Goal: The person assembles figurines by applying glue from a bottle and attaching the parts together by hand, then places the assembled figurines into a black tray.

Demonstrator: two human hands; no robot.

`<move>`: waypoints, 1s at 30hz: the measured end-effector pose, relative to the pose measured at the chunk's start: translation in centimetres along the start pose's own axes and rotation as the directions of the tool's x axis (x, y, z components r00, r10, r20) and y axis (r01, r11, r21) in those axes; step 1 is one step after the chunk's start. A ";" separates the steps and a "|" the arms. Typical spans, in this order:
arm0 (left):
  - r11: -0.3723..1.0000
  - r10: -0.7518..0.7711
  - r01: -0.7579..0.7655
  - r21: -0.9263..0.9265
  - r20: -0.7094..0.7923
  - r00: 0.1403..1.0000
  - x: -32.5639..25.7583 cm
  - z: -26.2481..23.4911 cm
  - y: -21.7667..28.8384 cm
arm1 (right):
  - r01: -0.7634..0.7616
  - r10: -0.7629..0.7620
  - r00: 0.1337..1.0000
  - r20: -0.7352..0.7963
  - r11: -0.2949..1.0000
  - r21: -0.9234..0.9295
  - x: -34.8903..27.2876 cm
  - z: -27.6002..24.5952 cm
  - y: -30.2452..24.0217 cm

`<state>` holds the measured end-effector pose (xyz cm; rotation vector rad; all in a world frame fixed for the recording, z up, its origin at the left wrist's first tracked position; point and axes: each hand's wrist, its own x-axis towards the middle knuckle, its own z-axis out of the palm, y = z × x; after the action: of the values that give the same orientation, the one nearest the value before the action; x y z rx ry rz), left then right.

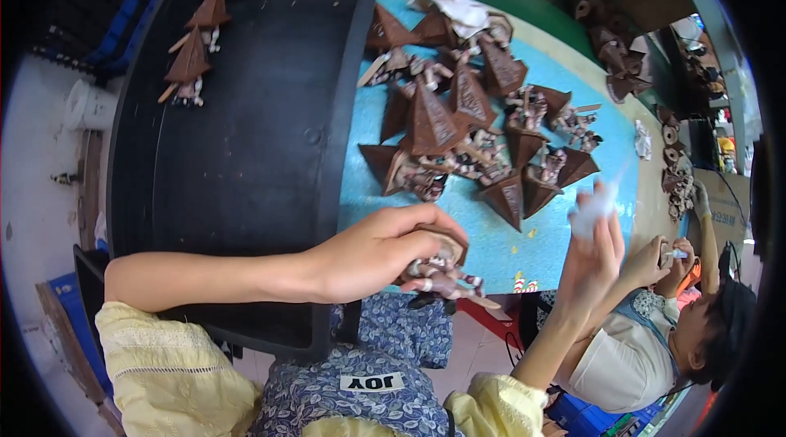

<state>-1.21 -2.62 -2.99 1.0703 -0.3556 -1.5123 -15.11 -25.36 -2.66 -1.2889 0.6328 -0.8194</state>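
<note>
Left hand (368,253) grips figurine (438,269); black tray (246,150) holds two cones (196,44).

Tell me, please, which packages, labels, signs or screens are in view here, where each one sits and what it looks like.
Cloth label: on the blue patterned garment at the bottom middle, a small white rectangle with dark lettering.
Cardboard box: at the right rim beyond the blue table, brown, with faint dark print on its side.
No signs or screens show.
</note>
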 end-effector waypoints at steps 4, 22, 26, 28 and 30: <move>0.999 0.022 -0.024 -0.040 -0.034 0.999 -0.7 0.1 -0.3 | 0.178 -0.085 0.945 0.317 0.944 -0.277 10.0 3.1 1.8; 0.985 0.154 -0.151 0.090 -0.033 0.988 -0.8 -0.2 -0.2 | 0.073 0.117 0.878 0.464 0.925 -0.373 1.2 5.0 -3.4; 0.963 0.264 -0.259 0.074 -0.065 0.962 -0.5 1.0 -1.0 | 0.152 0.063 0.895 0.441 0.887 -0.436 -7.6 5.1 -2.2; 0.973 0.233 -0.233 0.004 -0.054 0.971 -0.6 1.5 -1.5 | 0.381 -0.126 0.859 0.496 0.804 -0.456 -8.5 5.0 -0.9; 0.980 0.200 -0.198 0.038 -0.085 0.976 -0.9 1.4 -0.8 | 0.383 -0.173 0.869 0.464 0.828 -0.409 -9.0 5.0 -0.6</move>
<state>-2.93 -2.11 -2.49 1.0874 -0.4123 -1.2813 -16.39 -15.20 -1.51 -2.0001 0.3112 -0.6087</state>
